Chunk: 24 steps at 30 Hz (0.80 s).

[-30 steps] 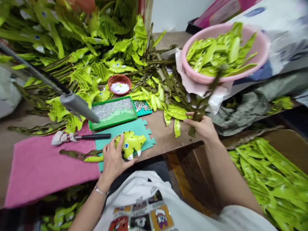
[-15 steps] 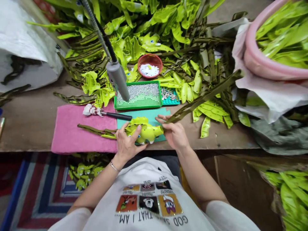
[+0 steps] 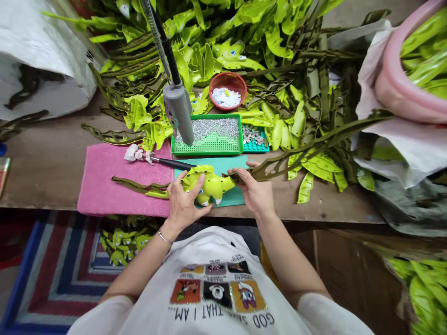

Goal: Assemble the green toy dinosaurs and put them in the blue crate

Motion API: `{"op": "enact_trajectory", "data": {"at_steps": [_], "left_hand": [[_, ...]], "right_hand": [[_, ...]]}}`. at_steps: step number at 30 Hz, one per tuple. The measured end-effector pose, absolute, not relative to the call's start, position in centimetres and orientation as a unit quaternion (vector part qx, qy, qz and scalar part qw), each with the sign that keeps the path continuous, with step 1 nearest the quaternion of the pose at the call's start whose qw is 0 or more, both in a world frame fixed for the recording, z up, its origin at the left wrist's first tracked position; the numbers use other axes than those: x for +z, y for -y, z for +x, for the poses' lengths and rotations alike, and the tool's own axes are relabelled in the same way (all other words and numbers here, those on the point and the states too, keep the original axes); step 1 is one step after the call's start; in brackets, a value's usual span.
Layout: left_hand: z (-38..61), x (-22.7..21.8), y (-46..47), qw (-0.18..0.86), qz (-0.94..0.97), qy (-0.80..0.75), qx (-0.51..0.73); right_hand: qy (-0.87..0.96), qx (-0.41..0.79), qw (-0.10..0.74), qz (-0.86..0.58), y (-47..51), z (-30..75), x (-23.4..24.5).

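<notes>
Swinging in from the right, the right hand (image 3: 256, 194) has brought the long olive strip (image 3: 273, 166) to the dinosaur toy (image 3: 213, 184), so the two parts now meet at the toy's head end. Its grip pinches the strip's near tip. The left hand (image 3: 183, 204) has its grip closed around the toy's body, on the teal mat (image 3: 230, 163) at the bench (image 3: 45, 158) edge. The toy is glossy, rounded lime plastic. The strip is flat, dull and saw-toothed, and it runs up and right of the toy. Behind the toy lies a green tray (image 3: 209, 151) of tiny silvery pieces.

Green screw tray (image 3: 207, 151), red bowl (image 3: 240, 84), pink cloth (image 3: 104, 195)
</notes>
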<state>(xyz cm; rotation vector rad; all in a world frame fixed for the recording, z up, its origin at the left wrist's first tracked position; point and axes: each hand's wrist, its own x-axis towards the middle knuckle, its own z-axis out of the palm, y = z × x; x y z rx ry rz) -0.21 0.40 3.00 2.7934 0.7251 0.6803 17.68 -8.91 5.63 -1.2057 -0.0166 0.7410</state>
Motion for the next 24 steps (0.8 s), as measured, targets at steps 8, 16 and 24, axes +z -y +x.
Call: {"op": "enact_trajectory", "data": {"at_steps": [8,16,24], "left_hand": [[-0.1,3.8,-1.5,0.114,0.950,-0.234,0.172],[-0.8,4.8,-2.3,0.130,0.958,-0.211,0.142],[-1.1,4.3,-2.9,0.104,0.959,-0.194,0.179]], "right_hand": [[0.047,0.471,0.655,-0.589,10.1,18.5,4.8],[0.015,0.514,0.619,-0.594,9.8,17.5,5.4],[0.022,0.522,0.641,-0.562,9.4,17.8,6.1]]}}
